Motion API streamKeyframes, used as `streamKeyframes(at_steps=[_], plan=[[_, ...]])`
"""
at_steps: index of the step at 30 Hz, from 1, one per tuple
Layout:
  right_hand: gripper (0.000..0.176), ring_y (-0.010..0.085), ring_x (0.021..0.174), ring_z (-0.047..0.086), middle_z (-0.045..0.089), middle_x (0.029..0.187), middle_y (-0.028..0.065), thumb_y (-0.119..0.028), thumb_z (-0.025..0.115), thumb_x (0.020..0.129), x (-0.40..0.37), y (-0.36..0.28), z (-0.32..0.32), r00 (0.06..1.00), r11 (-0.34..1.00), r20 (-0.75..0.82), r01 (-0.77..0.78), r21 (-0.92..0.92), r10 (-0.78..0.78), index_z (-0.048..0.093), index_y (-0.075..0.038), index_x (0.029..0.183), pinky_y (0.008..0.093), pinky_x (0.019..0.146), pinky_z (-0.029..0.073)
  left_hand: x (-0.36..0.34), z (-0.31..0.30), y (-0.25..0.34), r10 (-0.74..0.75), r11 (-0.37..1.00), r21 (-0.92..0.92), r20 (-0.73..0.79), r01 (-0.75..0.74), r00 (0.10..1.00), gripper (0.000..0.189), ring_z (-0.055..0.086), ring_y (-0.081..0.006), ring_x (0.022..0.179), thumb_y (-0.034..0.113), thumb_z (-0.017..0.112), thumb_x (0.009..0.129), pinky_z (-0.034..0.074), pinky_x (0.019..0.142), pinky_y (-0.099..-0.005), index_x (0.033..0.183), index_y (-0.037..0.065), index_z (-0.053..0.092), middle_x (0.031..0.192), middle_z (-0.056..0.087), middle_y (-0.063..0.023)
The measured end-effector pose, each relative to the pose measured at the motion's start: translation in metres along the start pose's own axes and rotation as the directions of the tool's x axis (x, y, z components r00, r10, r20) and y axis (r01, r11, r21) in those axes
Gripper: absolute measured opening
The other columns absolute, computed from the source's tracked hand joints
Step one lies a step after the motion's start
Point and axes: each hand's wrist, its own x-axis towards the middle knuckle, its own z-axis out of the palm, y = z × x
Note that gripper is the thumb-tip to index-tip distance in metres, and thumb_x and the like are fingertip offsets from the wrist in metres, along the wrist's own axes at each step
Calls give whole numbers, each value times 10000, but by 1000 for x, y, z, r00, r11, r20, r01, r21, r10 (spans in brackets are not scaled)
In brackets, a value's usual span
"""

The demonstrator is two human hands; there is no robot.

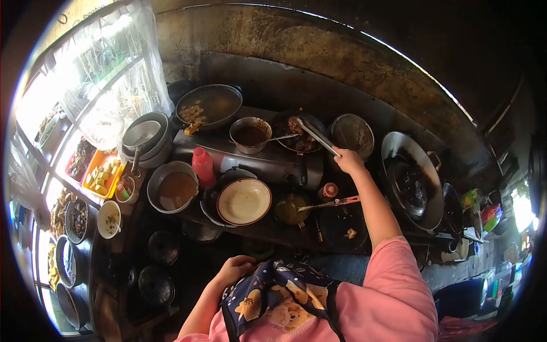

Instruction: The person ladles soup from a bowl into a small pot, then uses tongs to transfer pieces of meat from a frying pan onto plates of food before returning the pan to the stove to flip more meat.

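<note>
My right hand (348,161) is closed around metal tongs (319,137). Their tips meet a dark reddish piece of food (294,123) over a black pan (307,149) of dark food. A saucepan of brown sauce (250,137) stands left of that pan, and a spoon handle (282,137) reaches from it toward the pan. Behind the tongs is a round strainer (353,135). My left hand (236,268) stays low by the patterned apron (279,285), holding nothing I can see, its fingers loosely extended and partly in shadow.
A large wok (421,171) stands right of my forearm. Left are a wide pan of oil with frying pieces (209,108), a pot of brown liquid (176,191), a pink bottle (203,165) and a cream bowl (244,202). A pink-handled utensil (336,202) lies across a small pan (290,210).
</note>
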Motion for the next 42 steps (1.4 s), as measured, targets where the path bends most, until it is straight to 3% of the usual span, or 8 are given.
streamKeyframes(at_steps=[12,14,17,25,37,38,39,42], plan=[[369,313,790,637,583,973,133,-237,439,939,25,10,26,986,909,-143,17,-416,-84,507,-285,1298,401,691,518,7,-18,-58,-118,978,146,-201,149,972,263,614,-174,853,124,608,835,487,771,-298,1073,17,644,960,662,-96],[437,211,514,530,536,785,73,-205,486,922,27,13,14,957,873,205,-275,404,207,450,-287,1349,347,457,438,5,-19,-63,-125,978,137,-218,157,968,255,613,-176,858,125,611,832,486,775,-299,1062,23,652,961,663,-93],[499,128,409,337,420,645,17,-171,514,904,31,36,3,864,621,466,-474,625,190,411,-279,1381,287,364,288,0,-20,-63,-167,972,119,-241,200,956,263,613,-179,858,116,622,818,487,776,-300,1061,19,651,956,664,-99],[438,270,1062,589,602,1176,123,-236,559,866,26,55,1,989,994,126,-82,66,73,507,-284,1298,375,857,470,6,-27,-70,-260,961,25,-278,277,925,314,639,-205,828,100,667,762,501,769,-308,1052,-16,632,933,665,-124],[455,270,738,623,586,796,118,-176,538,873,-19,58,6,982,887,-46,146,-437,-185,487,-265,1317,391,641,512,26,-38,-109,-292,943,53,-334,327,896,303,635,-196,750,77,691,715,506,688,-295,1006,4,649,875,668,-102],[441,204,617,549,541,751,69,-167,522,884,-15,57,2,984,987,164,-93,128,71,496,-271,1312,342,532,451,25,-38,-110,-292,943,54,-336,328,895,303,635,-196,750,77,691,715,506,688,-295,1006,4,649,875,668,-102],[430,138,497,475,496,706,21,-159,507,895,-13,58,-2,872,703,464,-430,567,159,505,-278,1308,293,423,389,23,-39,-110,-281,941,77,-365,330,887,298,633,-197,740,76,692,714,508,686,-297,1000,3,651,869,667,-103],[441,78,458,320,360,642,-37,-184,521,903,-21,68,-12,849,614,511,-475,630,132,484,-301,1327,238,393,258,20,-44,-121,-283,935,86,-403,344,870,290,633,-200,733,74,696,709,511,685,-302,987,2,657,859,666,-103]])
